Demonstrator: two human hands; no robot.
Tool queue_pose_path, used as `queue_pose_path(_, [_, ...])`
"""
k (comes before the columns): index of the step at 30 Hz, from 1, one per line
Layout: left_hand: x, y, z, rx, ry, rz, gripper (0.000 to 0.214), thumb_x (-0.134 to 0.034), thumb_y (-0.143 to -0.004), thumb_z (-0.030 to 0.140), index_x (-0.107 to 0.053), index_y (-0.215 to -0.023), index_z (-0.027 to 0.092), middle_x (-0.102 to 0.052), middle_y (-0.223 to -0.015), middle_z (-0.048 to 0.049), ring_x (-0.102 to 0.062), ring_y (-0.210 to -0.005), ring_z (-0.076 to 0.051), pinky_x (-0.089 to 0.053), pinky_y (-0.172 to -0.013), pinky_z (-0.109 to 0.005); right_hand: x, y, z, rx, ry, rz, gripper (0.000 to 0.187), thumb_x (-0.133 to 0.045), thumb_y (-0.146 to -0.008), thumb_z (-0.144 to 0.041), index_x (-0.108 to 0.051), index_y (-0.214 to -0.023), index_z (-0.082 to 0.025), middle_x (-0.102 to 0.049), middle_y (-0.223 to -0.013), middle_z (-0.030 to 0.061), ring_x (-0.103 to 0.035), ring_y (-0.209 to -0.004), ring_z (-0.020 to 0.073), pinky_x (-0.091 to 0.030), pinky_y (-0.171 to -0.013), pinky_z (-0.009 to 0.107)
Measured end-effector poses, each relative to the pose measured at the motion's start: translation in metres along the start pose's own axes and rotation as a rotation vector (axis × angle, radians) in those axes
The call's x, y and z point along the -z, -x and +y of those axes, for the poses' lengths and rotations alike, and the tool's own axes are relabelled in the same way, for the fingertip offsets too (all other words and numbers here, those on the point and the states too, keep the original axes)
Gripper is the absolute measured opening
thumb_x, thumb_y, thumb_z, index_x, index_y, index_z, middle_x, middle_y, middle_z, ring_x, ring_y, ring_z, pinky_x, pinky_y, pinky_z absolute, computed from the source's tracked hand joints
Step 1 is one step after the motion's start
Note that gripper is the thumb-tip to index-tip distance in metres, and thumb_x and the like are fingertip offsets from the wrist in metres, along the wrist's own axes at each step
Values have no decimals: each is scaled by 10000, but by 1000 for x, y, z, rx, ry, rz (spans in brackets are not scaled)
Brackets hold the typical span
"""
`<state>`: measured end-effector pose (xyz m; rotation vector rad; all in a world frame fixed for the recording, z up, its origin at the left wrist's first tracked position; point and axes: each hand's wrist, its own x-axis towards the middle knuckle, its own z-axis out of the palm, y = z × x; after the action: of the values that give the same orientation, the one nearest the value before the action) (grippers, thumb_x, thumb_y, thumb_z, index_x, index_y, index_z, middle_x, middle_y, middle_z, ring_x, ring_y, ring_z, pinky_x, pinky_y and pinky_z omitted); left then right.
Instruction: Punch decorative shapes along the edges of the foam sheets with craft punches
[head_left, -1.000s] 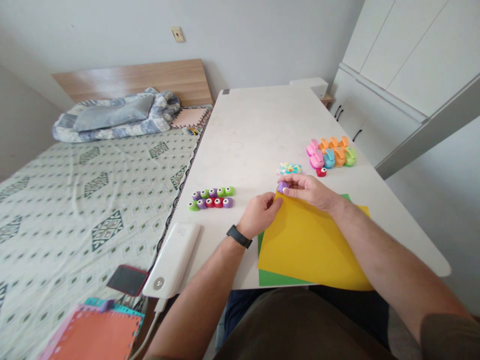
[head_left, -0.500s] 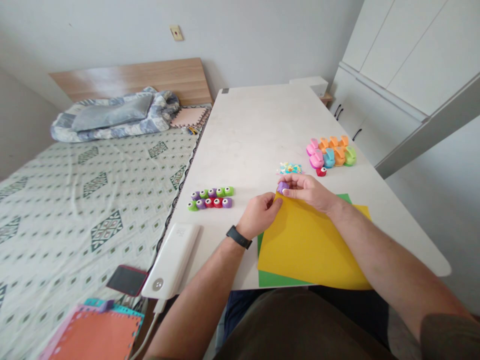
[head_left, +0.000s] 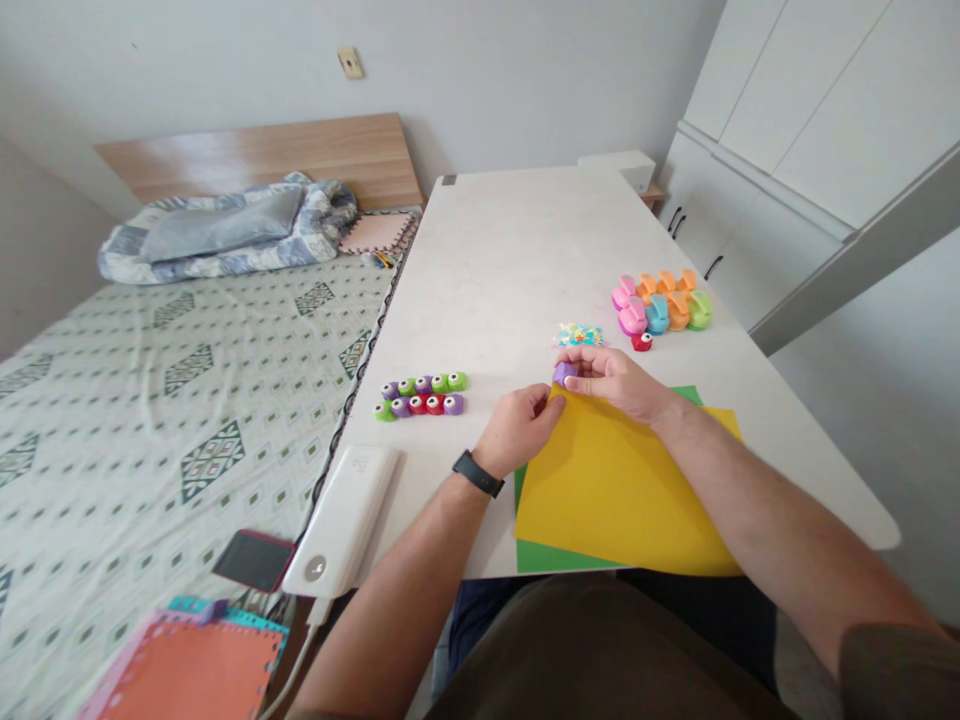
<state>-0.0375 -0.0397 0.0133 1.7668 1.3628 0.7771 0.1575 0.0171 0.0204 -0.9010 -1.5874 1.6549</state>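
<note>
Between the thumb and fingers of my right hand (head_left: 611,385) is a small purple craft punch (head_left: 565,374), set at the upper left corner of a yellow paper sheet (head_left: 622,475). My left hand (head_left: 521,425) pinches that sheet's edge just below the punch. Under the yellow sheet lies a green sheet (head_left: 559,556), showing along the front and at the back right. Just beyond my right hand are small colourful paper cut-outs (head_left: 579,335). A single red punch (head_left: 642,342) sits farther right.
Two rows of small punches (head_left: 418,404) stand on the left of the white table (head_left: 510,250). Larger punches (head_left: 660,312) cluster at the right. A white power bank (head_left: 345,520) with a cable lies by the left edge, near a phone (head_left: 255,560) and coloured sheets (head_left: 199,670).
</note>
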Motion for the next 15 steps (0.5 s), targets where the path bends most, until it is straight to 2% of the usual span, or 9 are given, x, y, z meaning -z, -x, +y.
queue_pose_path(15, [0, 0, -1, -2, -31, -2, 364, -482, -967, 435, -504, -715, 174, -414, -631, 40, -363, -595, -98, -230, -557, -264, 1, 0, 2, -2, 3, -5, 365, -793, -810, -345, -679, -1126, -204, -711, -1040, 53, -644, -968, 195, -494, -920, 327])
